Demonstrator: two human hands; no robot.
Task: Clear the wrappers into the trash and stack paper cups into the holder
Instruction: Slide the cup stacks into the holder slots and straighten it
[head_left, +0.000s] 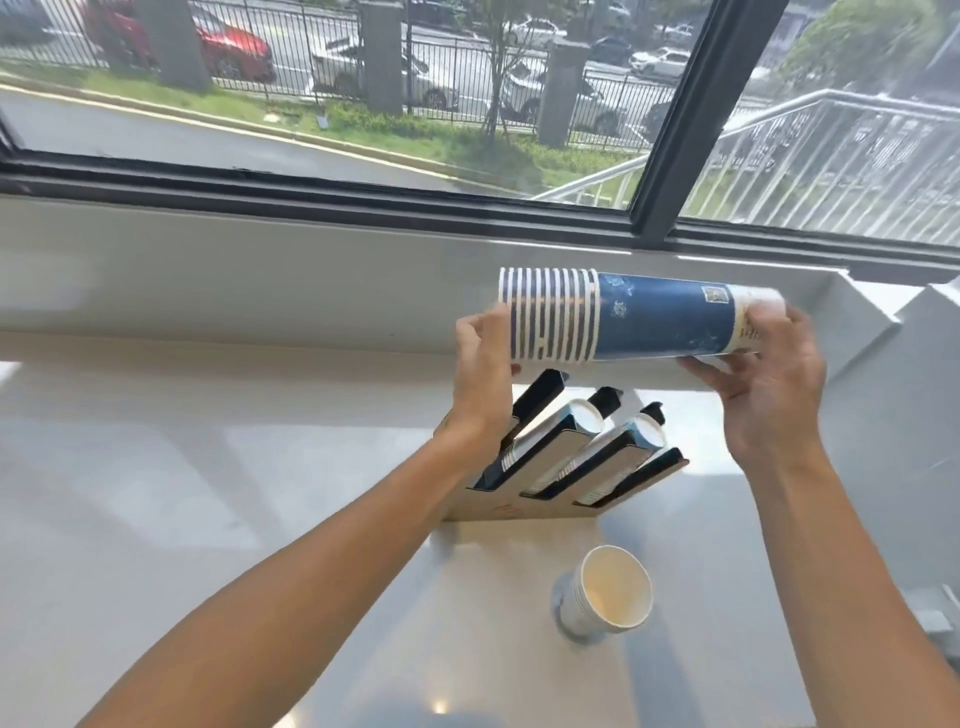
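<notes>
A long stack of blue paper cups (654, 317) lies sideways in the air above the counter, rims pointing left. My left hand (483, 364) grips its rim end and my right hand (769, 374) holds its closed end. Directly below stands the black slotted cup holder (571, 467) on a cardboard base, with white cups filling two of its channels. My left forearm covers the holder's left part. A short stack of white paper cups (608, 592) stands upright on the counter nearer to me. No wrappers or trash bin are visible.
The glossy white counter (234, 493) runs to a white window ledge (260, 280) under a dark-framed window. A raised white step (883, 322) sits at the far right. A small grey object (940, 613) lies at the right edge.
</notes>
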